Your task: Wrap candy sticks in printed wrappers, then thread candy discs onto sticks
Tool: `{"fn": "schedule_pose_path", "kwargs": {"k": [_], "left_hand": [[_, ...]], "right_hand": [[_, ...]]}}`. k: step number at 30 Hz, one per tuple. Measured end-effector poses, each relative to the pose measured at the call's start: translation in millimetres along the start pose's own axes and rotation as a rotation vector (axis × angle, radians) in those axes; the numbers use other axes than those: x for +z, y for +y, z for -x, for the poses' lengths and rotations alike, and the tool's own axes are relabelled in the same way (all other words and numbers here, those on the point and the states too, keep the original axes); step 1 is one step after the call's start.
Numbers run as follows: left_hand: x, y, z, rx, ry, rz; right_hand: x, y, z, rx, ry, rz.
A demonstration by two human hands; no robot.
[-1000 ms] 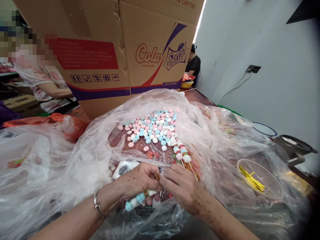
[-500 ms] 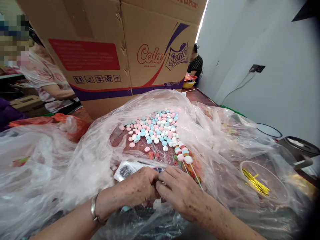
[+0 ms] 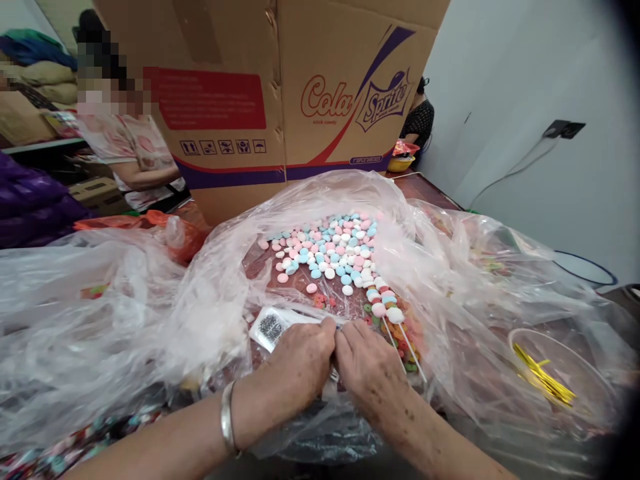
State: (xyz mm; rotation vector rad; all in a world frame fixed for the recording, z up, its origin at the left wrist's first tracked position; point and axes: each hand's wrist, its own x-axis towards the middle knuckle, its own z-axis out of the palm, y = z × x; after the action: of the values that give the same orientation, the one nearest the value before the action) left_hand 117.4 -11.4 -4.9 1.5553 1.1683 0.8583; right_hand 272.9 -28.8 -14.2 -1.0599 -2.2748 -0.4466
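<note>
My left hand [image 3: 303, 360] and my right hand [image 3: 373, 367] meet knuckle to knuckle, fingers curled inward. Whatever they pinch is hidden behind the fingers. Just beyond my left hand lies a white packet [image 3: 270, 327] with a dark speckled patch. Pink, blue and white round candies [image 3: 330, 250] are heaped on the dark red tabletop inside an opened clear plastic bag [image 3: 200, 300]. Two candy skewers [image 3: 387, 310] with white sticks rest beyond my right hand, on a pile of coloured gummy rings [image 3: 413, 333].
A big cardboard carton [image 3: 290, 100] stands behind the bag. At the right, yellow twist ties [image 3: 545, 377] lie in a clear round tub. An orange bag [image 3: 187, 237] sits at the left. One person [image 3: 135, 147] is at the left, another [image 3: 420, 120] behind the carton.
The view has swung left, so the scene sits further right. My hands have drawn closer together, thumb sides touching, and still stay in front of the white packet.
</note>
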Motion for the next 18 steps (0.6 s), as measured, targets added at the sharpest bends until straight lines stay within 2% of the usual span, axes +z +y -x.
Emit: {"fn": "schedule_pose_path", "kwargs": {"k": [1,3,5,6,7,9,11,12,13,15,17,18], "left_hand": [[3.1,0,0,0.056,0.029,-0.082],[8.6,2,2,0.254,0.115,-0.314],[12.7,5,7,0.496,0.224,-0.517],[13.8,7,10,0.555,0.251,-0.545],[14.2,9,12,0.526,0.248,-0.497],[11.6,15,14,0.265,0.198,-0.241],[3.4,24,10,-0.004,0.151,0.135],[-2.9,29,7,-0.047,0.147,0.327],[-10.6,34,4,-0.028,0.137,0.496],[-27.8,43,1,0.116,0.051,0.699],[-42.8,47,2,0.191,-0.111,0.628],[-47.6,47,4,0.176,-0.173,0.524]], "right_hand": [[5,3,-1,0.076,0.033,-0.014],[15,11,-3,0.259,0.087,-0.138],[18,19,-9,0.499,0.126,-0.369],[18,21,-12,0.619,0.14,-0.498],[16,21,-15,0.723,0.153,-0.62],[8,13,-22,0.833,0.186,-0.798],[0,0,-27,0.798,0.201,-0.888],[-5,-6,-29,0.758,0.196,-0.914],[-8,-11,-30,0.724,0.182,-0.938],[-13,-15,-31,0.705,0.161,-0.974],[-14,-12,-31,0.753,0.187,-0.979],[-14,-11,-31,0.781,0.212,-0.967]]}}
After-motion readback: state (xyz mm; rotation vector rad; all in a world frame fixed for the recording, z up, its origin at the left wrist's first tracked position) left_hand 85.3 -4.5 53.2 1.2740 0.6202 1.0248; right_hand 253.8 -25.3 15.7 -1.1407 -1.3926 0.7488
